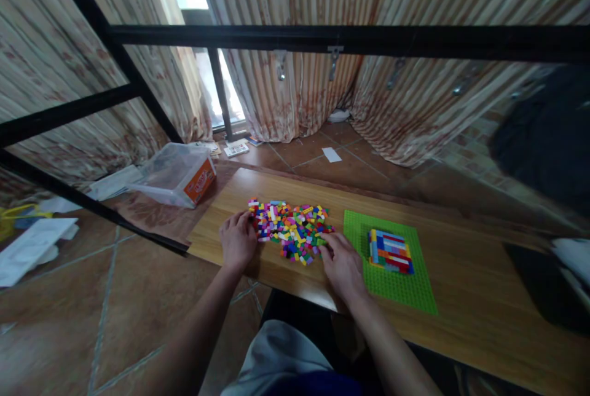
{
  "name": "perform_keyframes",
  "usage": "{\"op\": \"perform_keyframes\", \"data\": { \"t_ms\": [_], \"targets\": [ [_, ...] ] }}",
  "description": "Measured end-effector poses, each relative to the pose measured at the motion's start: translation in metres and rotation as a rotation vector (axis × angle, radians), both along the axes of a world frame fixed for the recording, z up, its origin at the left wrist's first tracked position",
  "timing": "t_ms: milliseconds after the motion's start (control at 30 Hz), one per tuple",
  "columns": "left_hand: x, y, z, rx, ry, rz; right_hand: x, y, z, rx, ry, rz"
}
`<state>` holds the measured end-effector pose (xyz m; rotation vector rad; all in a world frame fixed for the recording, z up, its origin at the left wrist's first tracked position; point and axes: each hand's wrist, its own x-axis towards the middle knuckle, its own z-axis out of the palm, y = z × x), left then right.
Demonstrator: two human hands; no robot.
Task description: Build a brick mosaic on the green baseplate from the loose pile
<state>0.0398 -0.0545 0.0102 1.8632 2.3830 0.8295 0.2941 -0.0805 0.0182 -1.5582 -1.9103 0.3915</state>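
A loose pile of small toy building bricks (295, 227) in many colours is spread on the wooden table. My left hand (238, 239) rests at the left edge of this pile, its fingers bent loosely and the tips touching the bricks. At the pile's right edge is my right hand (343, 264), with thumb and forefinger apart among the bricks; no brick is plainly held. Right of it lies a green studded baseplate (396, 294). On the baseplate sits a low block of joined bricks (391, 251) in striped rows of red, blue, white and other colours.
The wooden table (465, 279) runs off to the right, where a dark flat object (544, 288) lies. A black metal frame bar (295, 39) crosses above. A clear plastic bin (170, 171) with an orange label stands on the floor at left. Striped curtains (286, 95) hang behind.
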Motion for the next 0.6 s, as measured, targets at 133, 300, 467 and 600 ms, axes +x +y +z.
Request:
{"op": "perform_keyframes", "data": {
  "t_ms": [133,300,467,600],
  "targets": [
    [0.0,0.0,-0.002,0.004,-0.014,-0.003,-0.003,0.018,0.007,0.014,0.003,0.017],
    [-0.001,0.0,-0.003,-0.01,-0.008,-0.022,-0.016,0.063,0.012,0.017,-0.078,0.016],
    [-0.001,-0.001,-0.003,-0.01,-0.011,-0.034,-0.029,0.099,0.008,-0.021,-0.218,0.018],
    [0.0,0.0,-0.001,-0.012,-0.014,-0.037,-0.035,0.105,0.004,-0.051,-0.261,0.018]
  ]
}}
